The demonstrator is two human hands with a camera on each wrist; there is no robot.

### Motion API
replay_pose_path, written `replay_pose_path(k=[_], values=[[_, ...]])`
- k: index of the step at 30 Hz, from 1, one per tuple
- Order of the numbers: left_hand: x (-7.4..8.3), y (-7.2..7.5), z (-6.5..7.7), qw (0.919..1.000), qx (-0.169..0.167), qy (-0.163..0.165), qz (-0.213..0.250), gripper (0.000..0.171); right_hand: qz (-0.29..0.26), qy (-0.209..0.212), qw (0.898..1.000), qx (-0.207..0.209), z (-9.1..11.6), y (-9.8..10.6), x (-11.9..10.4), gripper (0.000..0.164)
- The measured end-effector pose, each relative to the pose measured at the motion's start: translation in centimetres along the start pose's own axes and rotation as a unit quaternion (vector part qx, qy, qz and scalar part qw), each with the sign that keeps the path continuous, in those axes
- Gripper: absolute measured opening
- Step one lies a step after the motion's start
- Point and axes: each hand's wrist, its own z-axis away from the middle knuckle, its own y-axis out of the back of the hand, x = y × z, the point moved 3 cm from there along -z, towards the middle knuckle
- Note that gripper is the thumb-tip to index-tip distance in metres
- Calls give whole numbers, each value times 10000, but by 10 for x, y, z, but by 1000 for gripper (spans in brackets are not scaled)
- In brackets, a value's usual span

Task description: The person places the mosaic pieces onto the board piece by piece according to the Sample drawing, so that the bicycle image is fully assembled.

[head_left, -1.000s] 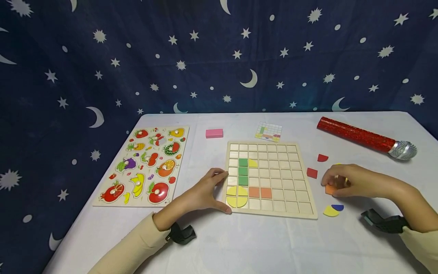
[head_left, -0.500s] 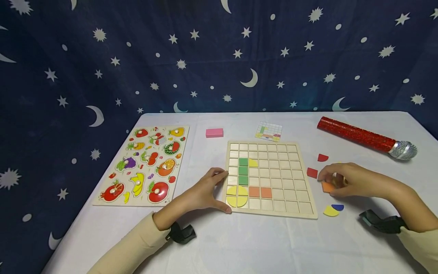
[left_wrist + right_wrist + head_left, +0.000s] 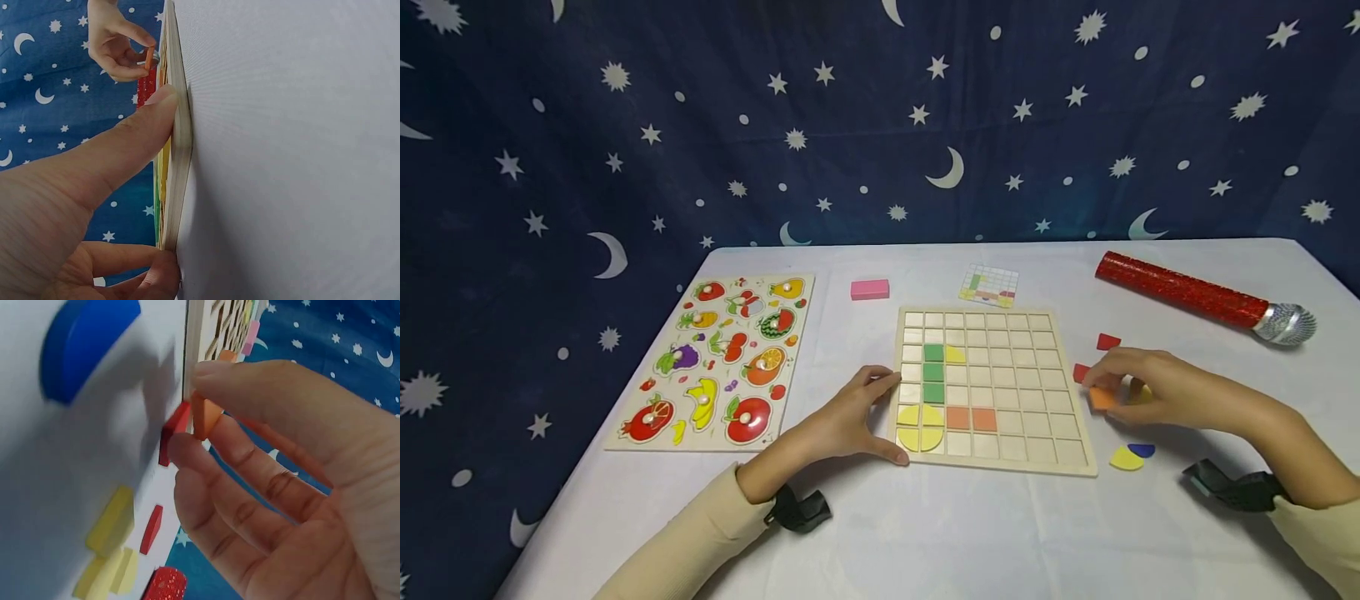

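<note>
My right hand pinches an orange tile between thumb and fingers, just off the right edge of the wooden grid board. In the right wrist view the orange tile stands on edge at the thumb tip, close to a red tile. My left hand holds the board by its near left corner, thumb and fingertips along the edge. Green squares, yellow quarter-circle pieces and two orange squares lie in the grid cells.
A red microphone lies back right. Below the right hand are a yellow piece and a blue piece; a red piece lies above it. A pattern card, a pink block and a fruit puzzle stand around the board.
My right hand has moved left toward the board, bringing the orange tile along. My left hand stays at the board's corner.
</note>
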Motion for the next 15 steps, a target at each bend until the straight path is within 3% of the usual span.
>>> replay_pose_path(k=[6, 15], values=[[0, -1, 0, 10000, 17, 26, -14, 107, -105, 286, 9994, -168, -5, -6, -12, 33], [1, 1, 0, 10000, 8, 9, -32, 107, -211, 356, 9975, -570, -10, -11, -26, 29]])
